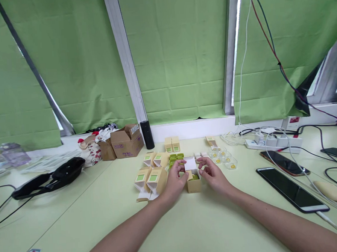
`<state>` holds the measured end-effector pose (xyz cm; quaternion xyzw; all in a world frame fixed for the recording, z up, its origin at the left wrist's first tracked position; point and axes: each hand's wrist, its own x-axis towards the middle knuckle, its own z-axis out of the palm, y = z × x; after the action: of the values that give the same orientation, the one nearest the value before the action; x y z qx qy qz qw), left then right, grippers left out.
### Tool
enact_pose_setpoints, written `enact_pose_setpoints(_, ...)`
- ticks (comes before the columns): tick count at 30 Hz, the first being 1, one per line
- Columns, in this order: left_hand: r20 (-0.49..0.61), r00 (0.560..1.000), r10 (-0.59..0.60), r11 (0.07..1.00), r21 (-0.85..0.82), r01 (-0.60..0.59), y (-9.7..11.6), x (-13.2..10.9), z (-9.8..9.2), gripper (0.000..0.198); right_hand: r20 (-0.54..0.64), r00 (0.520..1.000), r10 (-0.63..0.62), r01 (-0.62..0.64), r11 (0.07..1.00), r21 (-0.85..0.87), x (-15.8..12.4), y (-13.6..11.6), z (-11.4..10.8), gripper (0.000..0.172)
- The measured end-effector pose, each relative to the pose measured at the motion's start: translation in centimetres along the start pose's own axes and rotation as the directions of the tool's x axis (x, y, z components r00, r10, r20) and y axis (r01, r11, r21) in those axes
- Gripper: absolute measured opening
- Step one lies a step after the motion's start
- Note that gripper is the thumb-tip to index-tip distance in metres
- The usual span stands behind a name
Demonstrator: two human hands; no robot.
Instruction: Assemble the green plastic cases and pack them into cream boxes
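Head view: the small open box [194,187] is standing on the worktop [190,226] between left hand [175,181] and right hand [213,176], each holding thumb and fingertips apart. Light, even steadying is probably sparing the white flap [190,163] creases.

In front of the small open tan cardboard box [194,187], the pale green surface [202,227] leaves free passage, but tan green-labelled cartons [157,178] crowd the left, small green containers [173,156] stand behind-left, and clear yellow-centred plastic cups [230,162] behind-right.
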<state>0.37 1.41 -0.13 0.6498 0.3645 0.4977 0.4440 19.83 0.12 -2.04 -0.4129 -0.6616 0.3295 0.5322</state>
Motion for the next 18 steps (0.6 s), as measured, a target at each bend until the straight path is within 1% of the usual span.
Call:
enact_pose_setpoints(4,-0.011,1.000,-0.001,1.000,-0.002,0.001,0.29,-0.08,0.17,0.040,-0.008,1.000,0.004,-0.004,1.000,0.024,0.06,0.01,0.21,0.036)
enact_pose_setpoints(9,-0.016,1.000,0.011,1.000,0.022,-0.010,0.56,-0.11,0.26,0.038,0.001,0.999,0.043,-0.043,0.997,0.065,0.04,0.09,0.63,0.041)
enact_pose_setpoints(14,-0.007,1.000,0.014,0.998,0.062,-0.014,0.54,-0.16,0.16,0.038,0.016,0.997,0.074,-0.075,0.995,0.058,-0.15,0.22,0.92,0.045)
enact_pose_setpoints(18,0.002,1.000,0.016,0.999,0.050,-0.016,0.39,-0.19,0.20,0.039,0.012,0.996,0.092,-0.092,0.993,0.071,-0.14,0.37,1.00,0.047)
